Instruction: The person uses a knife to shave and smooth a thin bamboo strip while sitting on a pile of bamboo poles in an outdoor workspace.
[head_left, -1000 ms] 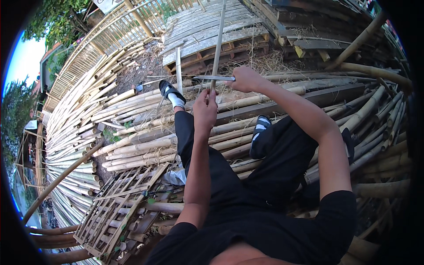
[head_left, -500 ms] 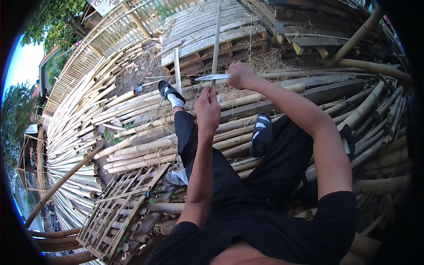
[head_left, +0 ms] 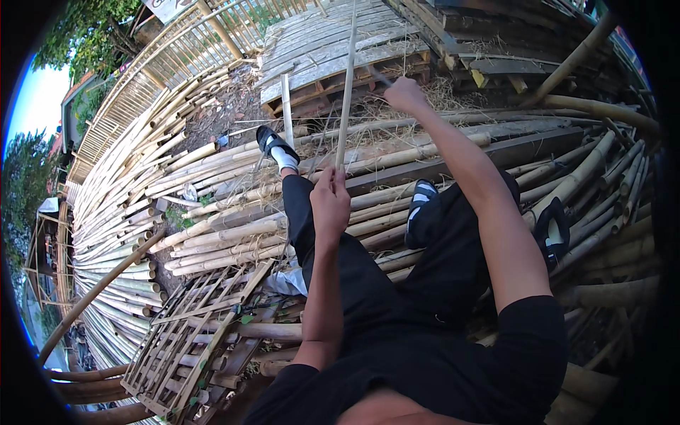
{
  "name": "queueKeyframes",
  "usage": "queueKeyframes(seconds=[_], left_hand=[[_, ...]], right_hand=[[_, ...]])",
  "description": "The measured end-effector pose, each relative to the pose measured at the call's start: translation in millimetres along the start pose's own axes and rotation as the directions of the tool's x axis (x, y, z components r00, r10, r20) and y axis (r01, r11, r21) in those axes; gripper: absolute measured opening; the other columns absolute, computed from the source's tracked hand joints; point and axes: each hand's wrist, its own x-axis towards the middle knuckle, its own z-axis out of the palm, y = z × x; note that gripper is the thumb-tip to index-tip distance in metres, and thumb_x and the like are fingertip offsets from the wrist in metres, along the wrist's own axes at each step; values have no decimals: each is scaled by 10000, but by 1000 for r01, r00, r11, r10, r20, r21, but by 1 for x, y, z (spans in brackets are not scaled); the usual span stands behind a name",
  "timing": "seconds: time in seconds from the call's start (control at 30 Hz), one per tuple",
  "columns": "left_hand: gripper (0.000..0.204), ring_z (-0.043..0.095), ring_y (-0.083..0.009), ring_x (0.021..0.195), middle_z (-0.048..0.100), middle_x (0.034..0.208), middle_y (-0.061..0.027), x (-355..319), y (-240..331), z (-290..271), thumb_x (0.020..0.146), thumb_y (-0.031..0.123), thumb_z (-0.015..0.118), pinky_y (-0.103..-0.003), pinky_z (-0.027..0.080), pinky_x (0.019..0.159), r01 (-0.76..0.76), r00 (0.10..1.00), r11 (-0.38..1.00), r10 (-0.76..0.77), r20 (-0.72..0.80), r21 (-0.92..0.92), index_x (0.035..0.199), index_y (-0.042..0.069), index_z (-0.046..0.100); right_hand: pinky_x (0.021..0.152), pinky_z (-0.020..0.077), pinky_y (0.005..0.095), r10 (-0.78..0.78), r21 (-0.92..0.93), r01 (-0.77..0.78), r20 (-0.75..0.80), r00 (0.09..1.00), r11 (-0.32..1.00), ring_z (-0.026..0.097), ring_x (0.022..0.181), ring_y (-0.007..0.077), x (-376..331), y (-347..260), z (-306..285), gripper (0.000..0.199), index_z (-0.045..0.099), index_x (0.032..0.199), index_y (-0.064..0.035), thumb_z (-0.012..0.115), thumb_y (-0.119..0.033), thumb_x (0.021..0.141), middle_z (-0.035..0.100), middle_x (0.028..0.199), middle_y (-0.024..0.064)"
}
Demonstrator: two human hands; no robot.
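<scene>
My left hand [head_left: 331, 202] is closed around the near end of a long, thin bamboo strip [head_left: 348, 99], which runs away from me past the top edge of the view. Farther out and to the right, my right hand [head_left: 406, 96] grips a knife [head_left: 381, 76]. The blade points away to the upper left, slightly smeared by motion, and stands apart from the strip on its right side. Its handle is hidden inside my fist. Left of the strip, a short flat bamboo slat [head_left: 286, 106] stands upright beside my sandalled left foot [head_left: 276, 149].
Stacked bamboo poles [head_left: 227, 237] lie under and around my legs, with more poles [head_left: 120, 234] fanned out at the left. Ahead is a slatted wooden pallet [head_left: 333, 46]; a timber stack [head_left: 510, 53] rises at the right. A bamboo lattice [head_left: 195, 340] lies at lower left.
The knife has moved off the strip, away from me and to the right, its blade turning to point farther outward. My left hand has come slightly nearer with the strip.
</scene>
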Motion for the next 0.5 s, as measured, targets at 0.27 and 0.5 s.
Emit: queueKeyframes(seconds=[0.27, 0.5], left_hand=[[215, 377, -53, 512, 452, 580, -8, -33, -29, -20, 971, 179, 484, -260, 300, 462, 147, 986, 984, -138, 92, -100, 925, -9, 578], [237, 291, -3, 488, 350, 565, 72, -2, -9, -9, 995, 217, 456, -197, 217, 425, 247, 961, 907, -185, 203, -342, 882, 33, 554]], right_hand=[[826, 505, 423, 42, -89, -50, -89, 995, 995, 640, 953, 361, -2, 64, -60, 345, 662, 967, 21, 547, -261, 805, 662, 966, 233], [729, 501, 453, -368, 27, 373, 248, 896, 927, 637, 776, 389, -69, -3, -40, 346, 670, 763, 17, 570, -307, 833, 643, 781, 248]])
